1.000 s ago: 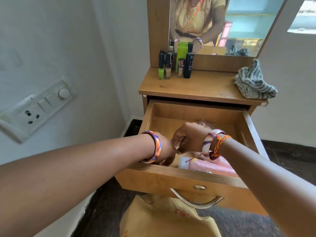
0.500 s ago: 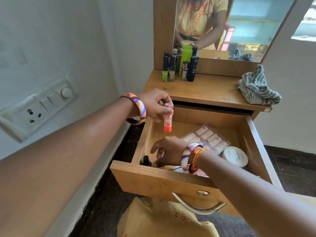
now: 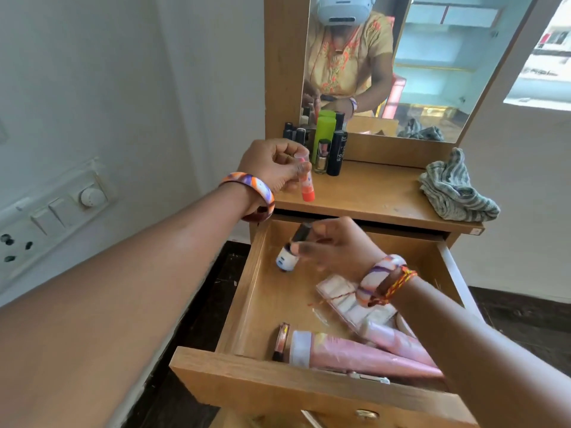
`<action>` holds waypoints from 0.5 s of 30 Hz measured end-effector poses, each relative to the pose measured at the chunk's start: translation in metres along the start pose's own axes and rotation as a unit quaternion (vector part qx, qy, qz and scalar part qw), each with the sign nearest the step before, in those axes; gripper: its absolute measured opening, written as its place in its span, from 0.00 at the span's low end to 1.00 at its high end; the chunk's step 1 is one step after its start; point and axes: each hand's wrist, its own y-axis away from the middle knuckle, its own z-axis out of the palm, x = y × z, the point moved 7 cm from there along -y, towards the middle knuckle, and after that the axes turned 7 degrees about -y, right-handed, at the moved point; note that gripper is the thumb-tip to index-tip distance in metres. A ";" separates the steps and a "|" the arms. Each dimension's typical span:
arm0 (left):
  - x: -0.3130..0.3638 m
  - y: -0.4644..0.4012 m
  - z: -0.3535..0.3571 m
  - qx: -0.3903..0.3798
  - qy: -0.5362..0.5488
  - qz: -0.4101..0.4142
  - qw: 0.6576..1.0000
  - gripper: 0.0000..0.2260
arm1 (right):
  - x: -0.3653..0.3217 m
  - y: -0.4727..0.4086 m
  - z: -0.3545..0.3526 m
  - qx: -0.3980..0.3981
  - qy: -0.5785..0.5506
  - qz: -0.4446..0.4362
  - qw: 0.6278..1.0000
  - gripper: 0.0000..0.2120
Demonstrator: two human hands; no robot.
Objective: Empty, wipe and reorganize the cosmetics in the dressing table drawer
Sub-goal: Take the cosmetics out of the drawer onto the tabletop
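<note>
A slim clear tube w/ orange base is pinched by its top in the left hand, fingers closed on it, hung upright just above the wooden dressing-table top, near a cluster of dark and green bottles. A small white bottle w/ dark cap is gripped in the right hand, tilted, over the open wooden drawer. Pink tubes and a clear sachet strip are seen lying in the drawer. A striped grey cloth is bunched at the top's right end.
</note>
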 end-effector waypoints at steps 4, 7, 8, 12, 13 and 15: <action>0.003 -0.025 0.011 0.076 -0.062 0.034 0.995 0.10 | 0.014 -0.038 -0.068 0.197 -0.073 0.043 0.977 0.10; 0.011 -0.034 0.027 0.098 -0.144 0.076 0.982 0.09 | 0.017 -0.061 -0.090 0.252 -0.004 0.047 0.967 0.09; 0.013 -0.035 0.033 0.108 -0.162 0.083 0.977 0.09 | 0.017 -0.066 -0.094 0.261 0.021 0.049 0.964 0.10; 0.004 -0.035 0.045 0.155 -0.175 0.072 0.970 0.04 | 0.021 -0.078 -0.101 0.300 0.045 0.050 0.951 0.11; -0.001 -0.034 0.048 0.160 -0.173 0.059 0.970 0.05 | 0.023 -0.079 -0.101 0.310 0.041 0.049 0.948 0.11; -0.010 -0.032 0.052 0.156 -0.172 0.038 0.972 0.04 | 0.026 -0.080 -0.102 0.321 0.043 0.044 0.945 0.11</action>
